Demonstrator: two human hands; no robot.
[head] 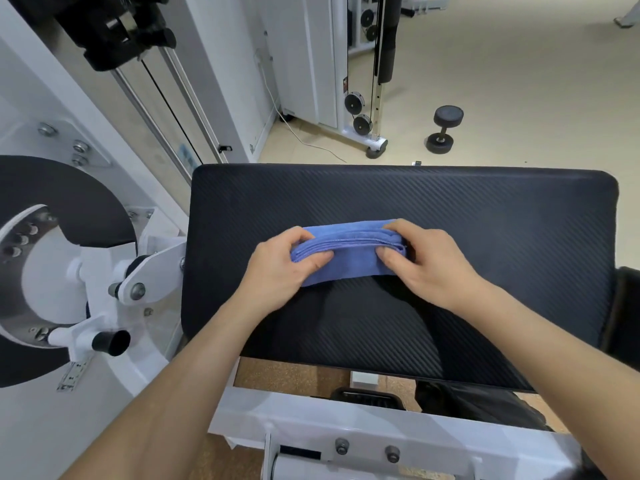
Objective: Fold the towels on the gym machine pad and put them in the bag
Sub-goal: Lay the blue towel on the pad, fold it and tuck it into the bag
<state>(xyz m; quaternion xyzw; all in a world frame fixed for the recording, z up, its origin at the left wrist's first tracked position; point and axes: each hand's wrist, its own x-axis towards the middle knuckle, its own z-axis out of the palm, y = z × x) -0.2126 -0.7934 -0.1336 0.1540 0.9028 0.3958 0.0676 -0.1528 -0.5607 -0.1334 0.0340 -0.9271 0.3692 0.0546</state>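
A blue towel (351,252), folded into a narrow layered strip, lies in the middle of the black ribbed gym machine pad (485,220). My left hand (287,268) grips the towel's left end, thumb over the front layer and fingers curled round the edge. My right hand (426,261) grips the right end the same way, thumb on the front and fingers over the top of the stacked edges. No bag can be told apart for certain; a dark shape (485,403) lies under the pad's near right edge.
The white machine frame with a black and chrome disc (52,271) and a black-tipped handle (112,341) stands to the left. A black dumbbell (443,129) rests on the beige floor beyond the pad. A cable tower (367,109) stands behind.
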